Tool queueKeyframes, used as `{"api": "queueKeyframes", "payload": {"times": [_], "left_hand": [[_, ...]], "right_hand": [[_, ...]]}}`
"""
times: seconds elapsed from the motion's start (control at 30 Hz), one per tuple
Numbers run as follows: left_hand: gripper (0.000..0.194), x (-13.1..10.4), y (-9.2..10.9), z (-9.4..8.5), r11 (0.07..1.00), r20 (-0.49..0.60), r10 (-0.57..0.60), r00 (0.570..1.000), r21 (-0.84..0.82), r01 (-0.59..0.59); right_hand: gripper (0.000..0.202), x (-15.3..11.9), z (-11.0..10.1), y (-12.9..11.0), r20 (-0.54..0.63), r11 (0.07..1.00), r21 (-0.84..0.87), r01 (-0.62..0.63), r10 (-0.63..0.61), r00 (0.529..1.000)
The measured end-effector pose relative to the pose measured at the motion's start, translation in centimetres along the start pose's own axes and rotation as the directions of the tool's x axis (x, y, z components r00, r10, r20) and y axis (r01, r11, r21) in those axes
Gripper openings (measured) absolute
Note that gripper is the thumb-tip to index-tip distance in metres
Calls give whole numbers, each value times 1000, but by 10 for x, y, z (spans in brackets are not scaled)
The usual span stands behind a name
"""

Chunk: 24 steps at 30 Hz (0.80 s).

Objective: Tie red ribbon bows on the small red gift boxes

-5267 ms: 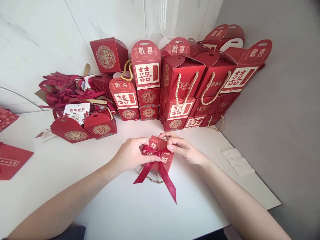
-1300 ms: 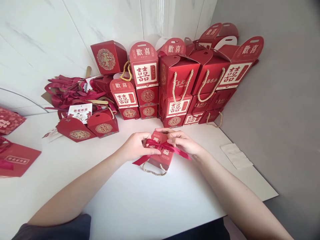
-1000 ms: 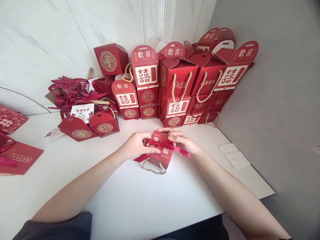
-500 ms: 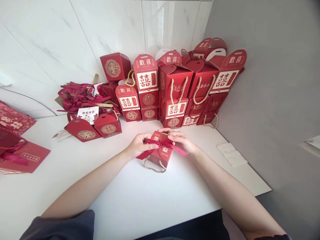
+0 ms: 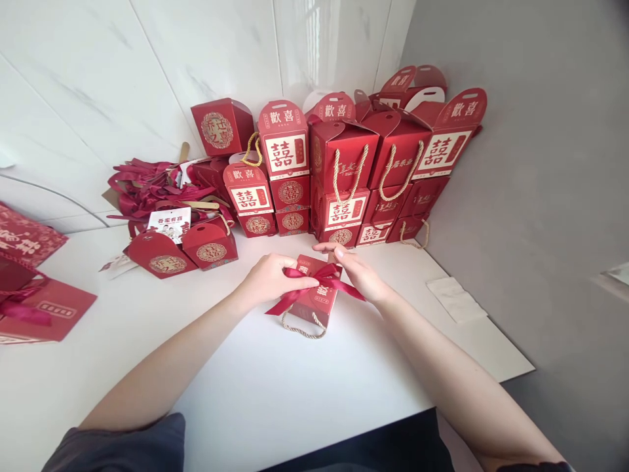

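Box: small red box [image 5: 307, 313], on the counter [image 5: 246, 387] in front of me, between my hands; lid flaps folded down; rope handle [image 5: 303, 334] lying out on my near side.
Ribbon: red ribbon bow [image 5: 328, 274] across the lid; loops formed, two tails spread left and right; how firmly the knot is drawn, cannot tell.
Left hand: mine [image 5: 268, 278]; fingers together, clamped on the ribbon at the bow's left side, thumb over the top.
Right hand: mine [image 5: 362, 272]; fingers apart, at the box's right far side; contact with box or bow, cannot tell.
Progress: box closed and bow shaped, by my judgement; left side of the bow not released; evenness of the loops unclear under my thumb.
Back of counter: stacked red boxes [image 5: 344, 156]; ribbon heap [image 5: 147, 187] to their left; white card [image 5: 170, 224] and two boxes [image 5: 162, 254] before the heap.
Sides: ribboned red box [image 5: 66, 309] at far left; white napkin [image 5: 457, 300] at right.
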<state>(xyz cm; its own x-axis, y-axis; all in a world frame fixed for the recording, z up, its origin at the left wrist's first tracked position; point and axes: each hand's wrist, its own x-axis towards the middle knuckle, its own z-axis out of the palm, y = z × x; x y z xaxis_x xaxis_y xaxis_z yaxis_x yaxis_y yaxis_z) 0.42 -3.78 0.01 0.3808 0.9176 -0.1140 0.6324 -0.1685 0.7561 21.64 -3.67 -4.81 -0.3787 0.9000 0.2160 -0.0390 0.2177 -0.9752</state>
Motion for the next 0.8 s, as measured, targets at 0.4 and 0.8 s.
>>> {"api": "queueKeyframes", "payload": {"times": [0.4,0.8], "left_hand": [[42,16,-31,-17,882,275,63,959,-464,76],[46,11,-19,-16,958,136,19,991,-285,21]], "right_hand": [[22,-20,0,-29,-54,788,-482,383,-463,885],[21,-33,19,-51,403,714,-406,570,-420,813]]}}
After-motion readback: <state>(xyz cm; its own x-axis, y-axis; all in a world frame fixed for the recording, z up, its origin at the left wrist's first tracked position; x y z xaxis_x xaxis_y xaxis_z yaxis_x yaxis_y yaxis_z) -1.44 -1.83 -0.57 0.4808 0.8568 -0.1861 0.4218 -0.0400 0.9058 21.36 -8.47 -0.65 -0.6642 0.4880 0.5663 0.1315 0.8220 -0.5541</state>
